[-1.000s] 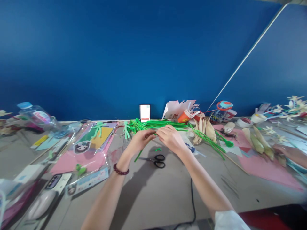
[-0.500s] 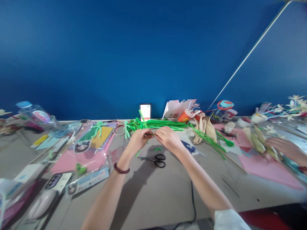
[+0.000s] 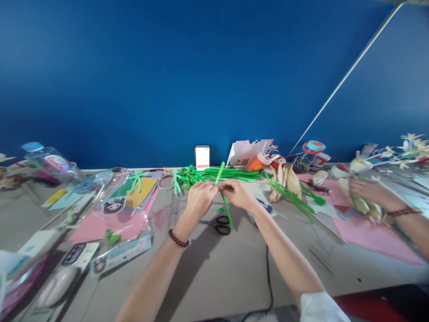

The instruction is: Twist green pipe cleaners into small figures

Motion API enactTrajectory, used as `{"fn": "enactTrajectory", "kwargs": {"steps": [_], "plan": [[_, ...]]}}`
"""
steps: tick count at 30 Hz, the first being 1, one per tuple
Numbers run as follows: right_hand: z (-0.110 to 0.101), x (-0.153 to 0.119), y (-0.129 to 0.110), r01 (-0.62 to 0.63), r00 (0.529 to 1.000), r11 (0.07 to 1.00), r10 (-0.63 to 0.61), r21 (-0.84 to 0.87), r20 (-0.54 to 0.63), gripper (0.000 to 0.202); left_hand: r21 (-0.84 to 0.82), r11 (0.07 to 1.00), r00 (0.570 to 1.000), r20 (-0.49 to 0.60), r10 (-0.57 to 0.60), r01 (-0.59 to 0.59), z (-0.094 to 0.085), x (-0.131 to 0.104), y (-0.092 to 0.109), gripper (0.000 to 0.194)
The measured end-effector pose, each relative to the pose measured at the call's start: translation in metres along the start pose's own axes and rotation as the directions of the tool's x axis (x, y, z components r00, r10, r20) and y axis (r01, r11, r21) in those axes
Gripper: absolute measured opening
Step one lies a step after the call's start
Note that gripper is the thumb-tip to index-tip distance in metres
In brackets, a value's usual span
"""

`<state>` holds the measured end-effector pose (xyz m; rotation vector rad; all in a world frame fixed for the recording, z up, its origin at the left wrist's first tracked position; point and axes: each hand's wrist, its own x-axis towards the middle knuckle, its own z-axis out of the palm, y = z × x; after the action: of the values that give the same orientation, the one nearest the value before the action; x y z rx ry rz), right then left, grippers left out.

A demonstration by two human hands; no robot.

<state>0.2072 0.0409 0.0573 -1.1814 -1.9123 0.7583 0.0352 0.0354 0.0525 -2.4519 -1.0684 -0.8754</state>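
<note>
My left hand (image 3: 203, 197) is closed on a bright green pipe cleaner (image 3: 227, 210), one end of which sticks up above the fingers while the other hangs toward the table. My right hand (image 3: 237, 195) pinches the same pipe cleaner close beside the left; the fingertips partly hide where it is held. Below the hands lie black-handled scissors (image 3: 223, 225) and a short green offcut (image 3: 220, 209). Just behind them, a bundle of green pipe cleaners (image 3: 234, 173) rests with a heap of curled green pieces (image 3: 191, 175). A clear ruler (image 3: 174, 210) is left of my wrist.
A lit phone (image 3: 202, 157) leans on the blue wall. Left are a plastic bag of coloured sheets (image 3: 125, 221), a bottle (image 3: 50, 160) and a mouse (image 3: 57, 286). Right are orange cups (image 3: 257, 162), dried husks (image 3: 291, 181) and another person's hand (image 3: 368, 191) on husks. A black cable (image 3: 270, 277) crosses the front.
Both hands have shifted slightly right and turned, and the pipe cleaner's slant has flipped, its lower end now right of the scissors. The other person's hand has moved left onto the husks.
</note>
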Motion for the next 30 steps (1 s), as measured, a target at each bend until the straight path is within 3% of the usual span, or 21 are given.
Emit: {"fn": "enactTrajectory", "kwargs": {"steps": [2, 4, 8, 11, 16, 20, 24, 30], "plan": [[-0.005, 0.003, 0.002, -0.161, 0.986, 0.961, 0.145, 0.225, 0.088, 0.01, 0.039, 0.997, 0.997, -0.036, 0.065, -0.064, -0.003, 0.0, 0.002, 0.023], [-0.009, 0.004, 0.002, -0.304, 0.948, 0.866, 0.236, 0.397, 0.212, 0.017, 0.057, 0.993, 0.992, -0.06, 0.108, -0.105, -0.006, 0.001, 0.004, 0.023], [-0.013, 0.004, -0.001, -0.396, 0.912, 0.746, 0.253, 0.535, 0.323, 0.023, -0.013, 0.998, 0.998, -0.027, 0.057, -0.058, -0.009, 0.004, 0.002, 0.023], [-0.01, 0.004, 0.0, -0.375, 0.921, 0.768, 0.243, 0.52, 0.305, 0.025, -0.177, 0.979, 0.994, 0.059, -0.089, 0.098, -0.011, 0.006, -0.003, 0.015], [-0.006, 0.005, 0.002, -0.352, 0.932, 0.78, 0.243, 0.517, 0.269, 0.027, -0.482, 0.815, 0.944, 0.096, -0.316, 0.322, -0.024, 0.007, -0.012, 0.031], [-0.004, 0.005, -0.001, -0.363, 0.928, 0.758, 0.242, 0.541, 0.284, 0.027, -0.529, 0.78, 0.941, 0.153, -0.301, 0.335, -0.033, 0.008, -0.016, 0.011], [-0.003, 0.004, -0.003, -0.325, 0.941, 0.785, 0.216, 0.528, 0.259, 0.025, -0.527, 0.775, 0.937, 0.204, -0.283, 0.349, -0.031, 0.008, -0.018, 0.013], [-0.001, 0.003, -0.002, -0.211, 0.976, 0.921, 0.179, 0.328, 0.125, 0.021, -0.652, 0.599, 0.885, 0.316, -0.343, 0.465, -0.026, 0.007, -0.018, 0.02]]}}
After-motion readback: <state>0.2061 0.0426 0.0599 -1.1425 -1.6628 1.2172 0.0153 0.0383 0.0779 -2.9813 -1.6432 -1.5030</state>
